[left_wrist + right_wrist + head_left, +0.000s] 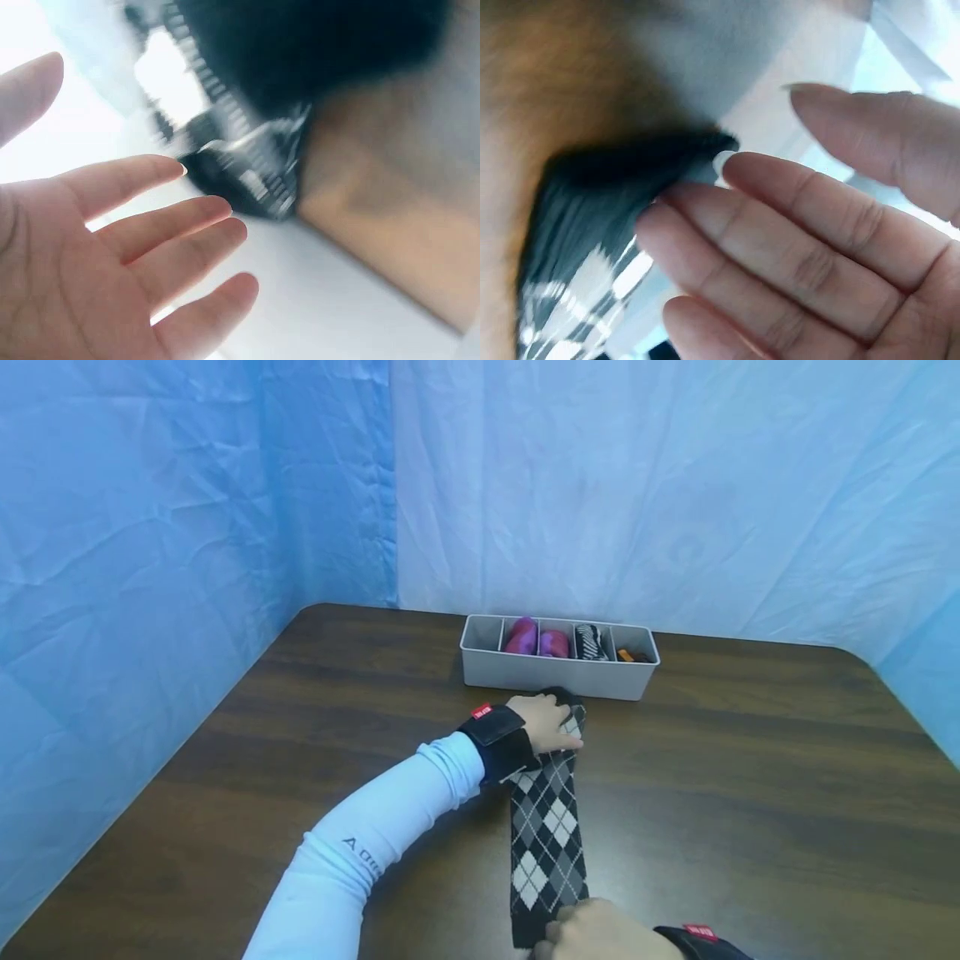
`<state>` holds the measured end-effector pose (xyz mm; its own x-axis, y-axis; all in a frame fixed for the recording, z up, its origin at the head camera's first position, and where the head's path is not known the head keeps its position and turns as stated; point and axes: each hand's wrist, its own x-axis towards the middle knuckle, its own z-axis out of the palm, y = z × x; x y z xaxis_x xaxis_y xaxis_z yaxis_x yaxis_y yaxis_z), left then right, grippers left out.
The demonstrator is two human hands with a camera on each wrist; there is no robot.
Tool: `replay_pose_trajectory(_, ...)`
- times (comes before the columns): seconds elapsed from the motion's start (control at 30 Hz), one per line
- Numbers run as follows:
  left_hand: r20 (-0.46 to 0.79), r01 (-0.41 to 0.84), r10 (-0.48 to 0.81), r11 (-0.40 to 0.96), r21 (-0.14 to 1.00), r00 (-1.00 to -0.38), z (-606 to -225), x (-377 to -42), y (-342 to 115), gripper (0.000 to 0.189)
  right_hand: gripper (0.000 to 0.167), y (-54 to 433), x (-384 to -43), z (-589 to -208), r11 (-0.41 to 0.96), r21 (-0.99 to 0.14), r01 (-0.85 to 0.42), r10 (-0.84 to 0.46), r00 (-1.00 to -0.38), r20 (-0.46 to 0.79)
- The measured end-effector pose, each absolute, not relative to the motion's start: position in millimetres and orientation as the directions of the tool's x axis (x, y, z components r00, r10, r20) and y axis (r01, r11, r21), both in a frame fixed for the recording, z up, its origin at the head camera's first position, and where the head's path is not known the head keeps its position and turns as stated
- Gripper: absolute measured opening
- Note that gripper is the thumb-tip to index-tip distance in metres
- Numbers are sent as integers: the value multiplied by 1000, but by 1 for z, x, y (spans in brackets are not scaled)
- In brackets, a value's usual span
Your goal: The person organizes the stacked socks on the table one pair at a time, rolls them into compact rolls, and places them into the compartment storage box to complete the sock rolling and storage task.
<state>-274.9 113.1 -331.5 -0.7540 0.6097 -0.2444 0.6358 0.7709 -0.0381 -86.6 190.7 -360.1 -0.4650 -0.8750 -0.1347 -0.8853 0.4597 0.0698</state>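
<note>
An argyle sock in black, grey and white lies lengthwise on the table, its far end near the box. Over that far part is my left hand, fingers spread; the left wrist view shows them nearly straight, with the blurred sock beyond the fingertips. My right hand is at the sock's near black end, partly cut off by the frame's lower edge. In the right wrist view its fingers are extended beside the black end, thumb apart. Whether they touch the fabric I cannot tell.
A light grey divided box stands at the back of the dark wooden table. Its compartments hold purple-pink rolls, a black-and-white striped roll and a dark item with orange. Blue sheeting hangs behind.
</note>
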Motion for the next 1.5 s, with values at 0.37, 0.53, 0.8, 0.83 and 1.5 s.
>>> replay_pose_trajectory(0.37,124,897,892,441,-31,-434,-308,-193,44,41,13,235,-89,-344,646,-217,-732,-749,-663,9)
replay_pose_trajectory(0.53,126,957,955,279,-75,-268,-324,-151,32,24,14,243,-88,-348,673,-313,-671,-709,-705,-13)
replay_pose_trajectory(0.8,-32,964,969,241,-108,-246,-347,-131,37,20,20,241,-94,-360,735,-370,-568,-650,-746,-147)
replay_pose_trajectory(0.83,-37,963,967,246,-109,-251,-349,-132,37,19,19,242,-95,-361,740,-358,-569,-647,-748,-150)
replay_pose_trajectory(1.5,-26,974,974,225,8,-225,-341,-134,45,8,16,248,-92,-357,687,-186,-702,-717,-697,-18)
